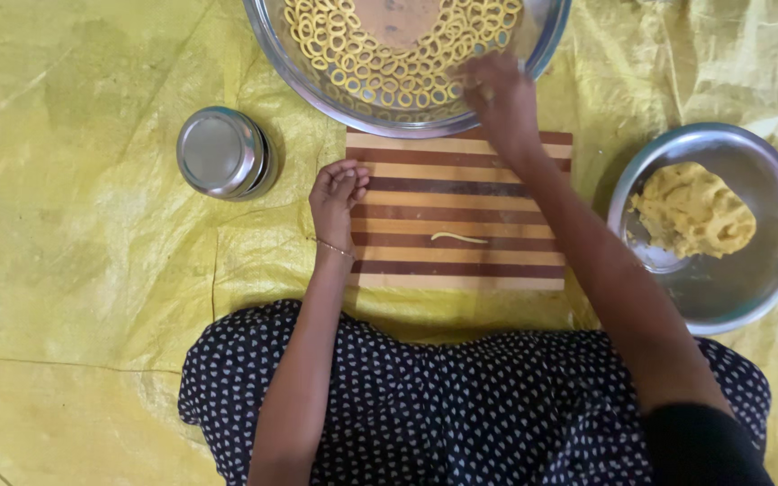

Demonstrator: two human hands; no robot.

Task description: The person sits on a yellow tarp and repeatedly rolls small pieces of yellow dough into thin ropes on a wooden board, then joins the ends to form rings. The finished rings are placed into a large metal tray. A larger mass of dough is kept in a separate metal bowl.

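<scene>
A striped wooden board (461, 211) lies in front of me on a yellow sheet. One thin strand of yellow dough (459, 238) lies on it. My left hand (337, 195) rests at the board's left edge, fingers curled together, holding nothing that I can see. My right hand (500, 101) reaches over the board's far edge to the rim of a large steel tray (285, 54) filled with several small dough rings (389, 72). Its fingers are bunched and blurred, and I cannot tell whether they hold a ring.
A steel bowl (772, 261) at the right holds a lump of yellow dough (693, 210). A small round steel container (221, 151) stands left of the board. The yellow sheet (74, 252) covers the floor. My dotted dark garment (461, 405) fills the bottom.
</scene>
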